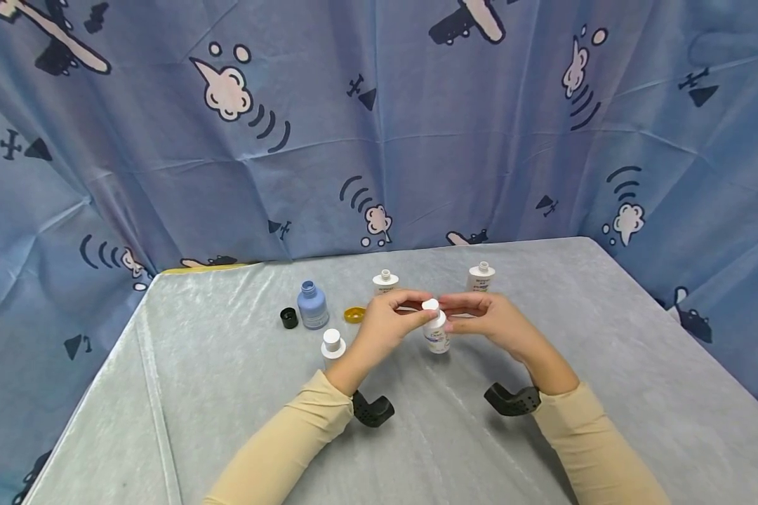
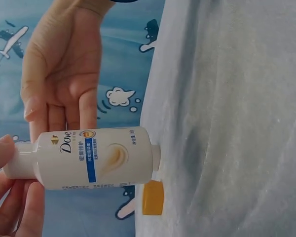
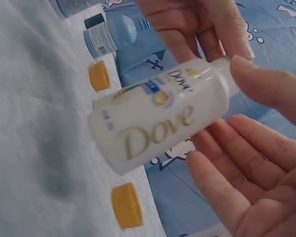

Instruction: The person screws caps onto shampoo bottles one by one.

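Note:
A small white Dove bottle [image 1: 436, 335] with a white cap [image 2: 20, 160] is between my hands, its base close over the cloth. My left hand [image 1: 391, 322] pinches it at the cap, thumb on the near side and fingers behind. My right hand [image 1: 495, 324] is at the bottle's right side with fingers loosely extended; its palm faces the bottle in the left wrist view. In the right wrist view that hand's thumb [image 3: 271, 84] overlaps the cap, while the fingers lie beside the bottle. A yellow cap [image 3: 127, 205] lies on the cloth beyond the bottle's base.
Two uncapped white bottles, one left [image 1: 386, 279] and one right [image 1: 481, 275], stand behind my hands. A blue uncapped bottle [image 1: 312, 308], a black cap [image 1: 288, 318] and another yellow cap [image 1: 354, 315] are at left. A white-capped bottle [image 1: 333, 344] stands beside my left forearm. A patterned curtain [image 1: 316, 175] hangs behind.

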`<state>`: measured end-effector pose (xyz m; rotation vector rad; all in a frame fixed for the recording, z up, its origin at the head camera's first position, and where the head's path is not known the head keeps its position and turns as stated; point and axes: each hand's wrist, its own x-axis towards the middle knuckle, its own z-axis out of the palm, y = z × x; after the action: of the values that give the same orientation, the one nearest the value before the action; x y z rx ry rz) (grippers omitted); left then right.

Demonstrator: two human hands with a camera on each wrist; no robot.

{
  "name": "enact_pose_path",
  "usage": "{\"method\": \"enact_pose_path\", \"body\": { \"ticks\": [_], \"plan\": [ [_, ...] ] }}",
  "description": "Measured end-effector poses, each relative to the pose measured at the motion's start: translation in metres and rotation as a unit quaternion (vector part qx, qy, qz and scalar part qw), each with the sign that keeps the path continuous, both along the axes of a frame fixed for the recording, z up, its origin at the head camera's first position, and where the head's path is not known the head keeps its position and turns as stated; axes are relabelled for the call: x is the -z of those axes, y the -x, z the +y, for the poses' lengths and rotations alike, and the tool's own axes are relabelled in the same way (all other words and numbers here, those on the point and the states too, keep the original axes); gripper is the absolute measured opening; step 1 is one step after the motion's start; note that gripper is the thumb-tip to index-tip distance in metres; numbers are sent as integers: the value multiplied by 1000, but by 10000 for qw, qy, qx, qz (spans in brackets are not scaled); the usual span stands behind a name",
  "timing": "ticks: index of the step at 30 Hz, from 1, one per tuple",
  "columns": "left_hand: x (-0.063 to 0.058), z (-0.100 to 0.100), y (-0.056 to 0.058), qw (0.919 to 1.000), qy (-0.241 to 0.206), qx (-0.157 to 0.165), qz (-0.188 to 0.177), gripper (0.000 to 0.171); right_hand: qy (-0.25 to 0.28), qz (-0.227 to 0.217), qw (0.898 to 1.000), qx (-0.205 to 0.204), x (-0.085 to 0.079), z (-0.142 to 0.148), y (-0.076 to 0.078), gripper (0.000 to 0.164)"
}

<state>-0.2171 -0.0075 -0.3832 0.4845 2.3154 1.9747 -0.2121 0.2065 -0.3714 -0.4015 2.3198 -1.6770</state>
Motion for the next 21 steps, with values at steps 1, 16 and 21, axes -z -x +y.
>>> {"method": "enact_pose_path", "body": {
  "ticks": [1, 16, 21],
  "plan": [
    [1, 1, 0, 10000, 16, 8, 35, 30, -50, 41, 10000, 29, -1, 1, 0, 58],
    [7, 16, -2, 9977, 607, 43, 288, 25, -182, 397, 9963, 746, -17, 6, -6, 48],
    [8, 19, -3, 9964, 706, 98, 464, 24, -70, 469, 9957, 790, -18, 7, -6, 46]
  ]
}}
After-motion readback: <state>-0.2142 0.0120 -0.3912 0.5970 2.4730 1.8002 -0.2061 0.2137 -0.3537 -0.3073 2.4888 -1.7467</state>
